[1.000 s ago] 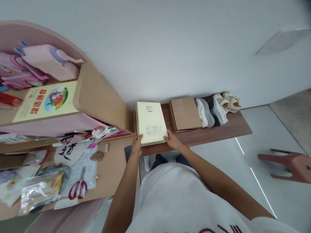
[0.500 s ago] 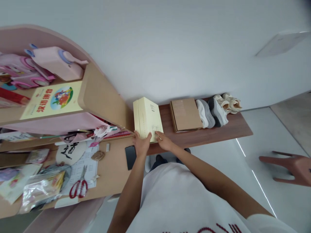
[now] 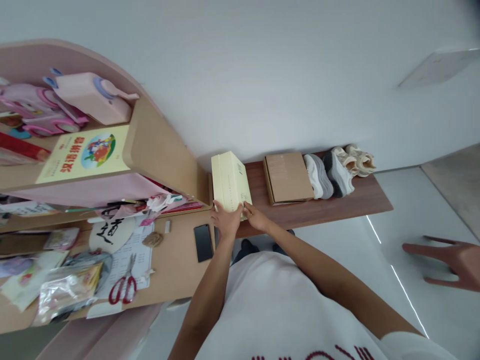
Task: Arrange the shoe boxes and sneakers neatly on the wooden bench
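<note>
A pale yellow box [image 3: 229,181] with small print on its side stands at the left end of a dark wooden bench [image 3: 257,177], close to the wall. My left hand [image 3: 227,220] grips its near edge at the left, thumb on the front face and fingers round the side. Beside it, my right hand [image 3: 255,217] holds the near right corner, with the thumb almost meeting the left thumb. The undersides of the fingers are hidden. Further right on the bench lies a flat brown cardboard box [image 3: 288,177].
White-and-grey shoes [image 3: 318,176] and cream shoes [image 3: 360,160] sit right of the cardboard box. On the desk at left are a black phone [image 3: 203,243], red-handled scissors [image 3: 123,287] and papers, under a shelf unit [image 3: 165,150]. A pinkish stool [image 3: 455,262] stands on the floor at right.
The yellow box has turned a little, with more of its left face showing, and shifted slightly right. My left hand has moved right with it, nearer the right hand.
</note>
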The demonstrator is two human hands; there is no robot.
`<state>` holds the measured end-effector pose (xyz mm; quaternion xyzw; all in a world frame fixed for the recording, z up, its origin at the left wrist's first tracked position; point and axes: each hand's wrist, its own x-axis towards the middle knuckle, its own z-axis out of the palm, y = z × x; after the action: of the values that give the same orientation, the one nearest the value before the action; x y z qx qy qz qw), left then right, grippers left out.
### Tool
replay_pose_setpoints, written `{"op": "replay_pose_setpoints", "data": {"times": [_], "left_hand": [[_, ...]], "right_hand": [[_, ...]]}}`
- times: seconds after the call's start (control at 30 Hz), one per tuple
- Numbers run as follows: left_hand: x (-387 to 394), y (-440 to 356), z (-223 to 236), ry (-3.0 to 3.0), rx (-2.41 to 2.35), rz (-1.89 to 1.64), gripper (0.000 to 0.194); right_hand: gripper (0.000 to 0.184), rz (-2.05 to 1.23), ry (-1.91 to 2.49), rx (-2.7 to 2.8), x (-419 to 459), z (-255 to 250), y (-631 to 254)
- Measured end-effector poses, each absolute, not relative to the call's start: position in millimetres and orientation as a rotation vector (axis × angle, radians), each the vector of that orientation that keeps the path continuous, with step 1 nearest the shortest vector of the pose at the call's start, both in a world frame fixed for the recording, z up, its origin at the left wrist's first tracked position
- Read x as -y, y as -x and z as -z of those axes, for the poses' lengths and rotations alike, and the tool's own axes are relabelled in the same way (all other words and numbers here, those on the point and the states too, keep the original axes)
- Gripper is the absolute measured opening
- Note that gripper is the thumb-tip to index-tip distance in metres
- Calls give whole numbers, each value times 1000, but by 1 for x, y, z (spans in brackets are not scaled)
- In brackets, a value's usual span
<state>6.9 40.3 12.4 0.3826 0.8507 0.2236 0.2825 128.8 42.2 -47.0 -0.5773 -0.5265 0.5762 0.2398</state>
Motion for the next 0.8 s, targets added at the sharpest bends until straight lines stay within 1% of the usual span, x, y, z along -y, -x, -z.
{"op": "replay_pose_setpoints", "data": {"times": [0.27,0.4,0.47,0.57,0.7,0.8], "left_hand": [[-41,-15,-11,-1014,-2225,-639,124],[-40,-16,-11,-1005,-2206,-627,123],[-40,-15,-10,-994,-2199,-627,117],[-40,-11,-8,-985,-2172,-651,103],[-41,-4,-3,-968,-2145,-721,89],[-41,3,2,-933,-2104,-841,77]], "right_hand": [[85,-1600,1588,1376,-41,50,-132],[82,-1592,1609,1375,-42,50,-133],[80,-1584,1613,1381,-42,50,-134],[79,-1579,1595,1398,-42,50,-135],[81,-1566,1606,1404,-41,50,-135],[84,-1559,1611,1393,-41,50,-134]]}}
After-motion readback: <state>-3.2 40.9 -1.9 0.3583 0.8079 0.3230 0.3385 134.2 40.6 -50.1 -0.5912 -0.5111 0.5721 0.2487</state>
